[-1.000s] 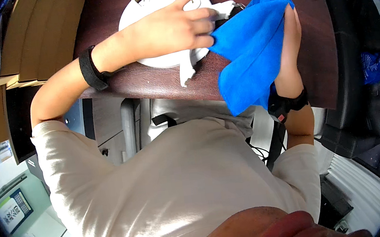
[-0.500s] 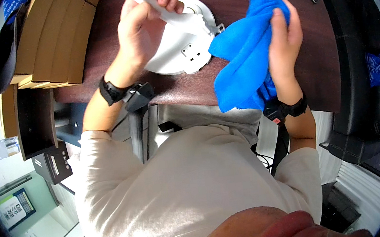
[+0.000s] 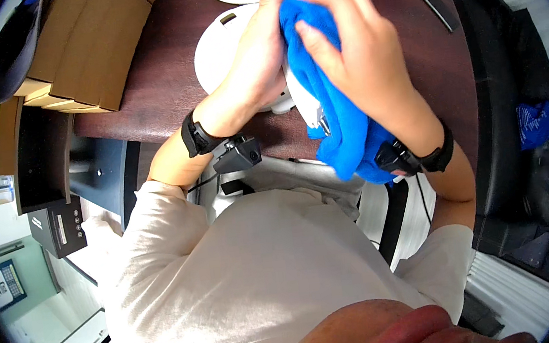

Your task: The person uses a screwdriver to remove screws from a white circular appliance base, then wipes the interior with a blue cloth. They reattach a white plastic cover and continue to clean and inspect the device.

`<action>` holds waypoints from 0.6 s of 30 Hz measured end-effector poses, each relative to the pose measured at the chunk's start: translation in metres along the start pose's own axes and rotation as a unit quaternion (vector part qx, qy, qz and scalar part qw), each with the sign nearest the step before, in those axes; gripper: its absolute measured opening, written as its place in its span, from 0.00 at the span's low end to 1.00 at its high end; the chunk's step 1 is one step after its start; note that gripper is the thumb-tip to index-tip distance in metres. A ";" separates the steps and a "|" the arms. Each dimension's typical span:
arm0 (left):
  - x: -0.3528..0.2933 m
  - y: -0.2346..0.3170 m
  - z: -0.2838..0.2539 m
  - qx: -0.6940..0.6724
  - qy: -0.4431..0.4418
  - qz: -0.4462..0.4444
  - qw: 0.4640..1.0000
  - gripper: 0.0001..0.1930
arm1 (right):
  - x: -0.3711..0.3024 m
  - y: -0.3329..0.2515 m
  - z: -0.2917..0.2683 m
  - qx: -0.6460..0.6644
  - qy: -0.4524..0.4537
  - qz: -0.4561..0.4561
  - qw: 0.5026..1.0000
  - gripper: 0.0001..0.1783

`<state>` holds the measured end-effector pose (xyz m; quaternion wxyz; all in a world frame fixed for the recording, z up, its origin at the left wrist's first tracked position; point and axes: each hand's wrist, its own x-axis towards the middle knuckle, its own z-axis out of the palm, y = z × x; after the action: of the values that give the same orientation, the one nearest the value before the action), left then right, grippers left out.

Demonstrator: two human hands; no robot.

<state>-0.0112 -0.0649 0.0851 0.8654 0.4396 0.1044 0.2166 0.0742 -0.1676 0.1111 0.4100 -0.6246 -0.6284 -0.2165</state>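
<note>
Cloth (image 3: 345,129) of bright blue, its loose end right of the frame's centre, is bunched under the bent fingers and thumb of the right hand (image 3: 362,49) against a white part (image 3: 304,100) at upper centre; the left hand (image 3: 259,65) raises its thumb beside it, other fingers hidden, so its grip cannot be told. For what appears to be wiping, firm left-hand support and light, even strokes, with folds kept off the metal fitting (image 3: 324,125), would serve best, without jarring the round white base (image 3: 213,53) farther off, upper centre-left.
</note>
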 end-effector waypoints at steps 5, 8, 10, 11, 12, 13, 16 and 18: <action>0.003 0.011 -0.001 0.075 -0.090 0.097 0.988 0.33 | -0.014 -0.008 -0.006 0.101 -0.188 0.026 0.977 0.13; 0.003 0.012 -0.005 0.068 -0.124 0.058 0.988 0.30 | -0.014 -0.008 -0.010 0.134 -0.113 0.042 0.984 0.11; -0.001 0.004 -0.010 0.048 -0.093 -0.023 0.994 0.29 | -0.002 -0.004 -0.018 0.077 0.003 0.072 0.994 0.11; -0.005 -0.001 -0.008 0.030 -0.084 -0.017 0.996 0.28 | 0.001 -0.001 -0.014 0.077 0.039 0.057 0.995 0.12; -0.008 -0.001 -0.003 0.007 -0.070 -0.011 0.997 0.29 | 0.001 -0.003 -0.010 0.069 0.026 0.046 0.996 0.13; -0.010 0.002 0.003 -0.015 -0.055 -0.006 0.998 0.29 | 0.000 -0.005 -0.005 0.062 0.014 0.034 0.997 0.13; -0.006 0.005 -0.001 -0.064 -0.132 -0.023 0.989 0.33 | -0.006 -0.011 -0.005 0.093 -0.095 0.035 0.991 0.13; -0.003 0.006 -0.010 0.057 -0.134 0.044 0.988 0.34 | -0.016 -0.008 -0.009 0.158 -0.215 0.011 0.964 0.13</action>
<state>-0.0191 -0.0554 0.0841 0.8348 0.5172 -0.0196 0.1878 0.0665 -0.1853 0.1059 0.3613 -0.5909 -0.7207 0.0294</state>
